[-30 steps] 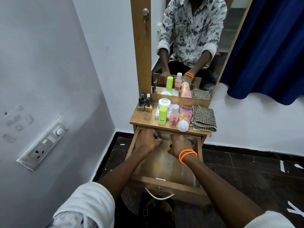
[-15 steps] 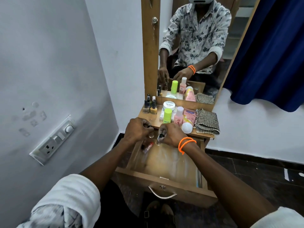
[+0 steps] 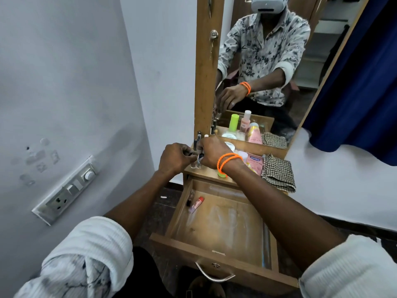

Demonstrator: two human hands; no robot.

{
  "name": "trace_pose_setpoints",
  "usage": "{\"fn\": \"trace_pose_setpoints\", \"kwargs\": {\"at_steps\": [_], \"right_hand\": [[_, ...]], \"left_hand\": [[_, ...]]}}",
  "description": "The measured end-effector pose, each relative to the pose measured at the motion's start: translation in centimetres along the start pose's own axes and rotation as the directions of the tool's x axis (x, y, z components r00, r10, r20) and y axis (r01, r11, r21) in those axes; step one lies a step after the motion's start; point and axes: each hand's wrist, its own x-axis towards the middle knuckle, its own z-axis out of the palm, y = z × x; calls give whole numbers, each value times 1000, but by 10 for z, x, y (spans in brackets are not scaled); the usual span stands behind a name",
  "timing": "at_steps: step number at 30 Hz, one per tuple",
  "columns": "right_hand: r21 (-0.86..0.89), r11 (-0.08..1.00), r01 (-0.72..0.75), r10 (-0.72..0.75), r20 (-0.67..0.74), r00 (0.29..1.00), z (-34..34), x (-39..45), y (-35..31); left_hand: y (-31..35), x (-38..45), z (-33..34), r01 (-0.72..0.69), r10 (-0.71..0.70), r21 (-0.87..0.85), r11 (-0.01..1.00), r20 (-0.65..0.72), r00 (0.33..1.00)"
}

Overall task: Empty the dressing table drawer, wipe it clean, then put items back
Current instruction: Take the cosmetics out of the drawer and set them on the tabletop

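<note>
The wooden drawer [image 3: 214, 247] is pulled out below the dressing table top [image 3: 206, 174]. A pink tube with a red cap [image 3: 196, 204] and a small dark item [image 3: 189, 200] lie in the drawer's far left corner. My left hand [image 3: 174, 158] and my right hand [image 3: 211, 153], which wears orange bands, meet over the table top's left end. Each is closed on a small nail polish bottle [image 3: 198, 161] set down among the other bottles there. A folded checked cloth [image 3: 278, 172] lies at the top's right end.
Several bottles, a pink pouch [image 3: 254, 164] and a white jar stand on the table top behind my right hand. A tall mirror [image 3: 268, 67] rises behind them. A switch panel [image 3: 66, 190] is on the left wall. A blue curtain [image 3: 361, 78] hangs at right.
Both hands came out of the back of the drawer holding small bottles and rose to the left end of the table top. The camera tilted up.
</note>
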Motion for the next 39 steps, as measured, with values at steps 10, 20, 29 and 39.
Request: {"fn": "trace_pose_setpoints", "kwargs": {"at_steps": [10, 20, 29, 39], "right_hand": [[-134, 987, -93, 83, -77, 994, 6, 26, 12], [-155, 983, -95, 78, -113, 991, 18, 40, 22], [-187, 979, -84, 59, -137, 989, 18, 38, 23], [-128, 991, 33, -66, -265, 962, 1, -4, 0]], "left_hand": [[-14, 36, 15, 12, -12, 23, 1000, -4, 1000], [-16, 48, 24, -22, 23, 20, 1000, -25, 999], [-15, 45, 21, -36, 37, 31, 999, -23, 999], [-11, 18, 16, -48, 46, -4, 999, -236, 971]]}}
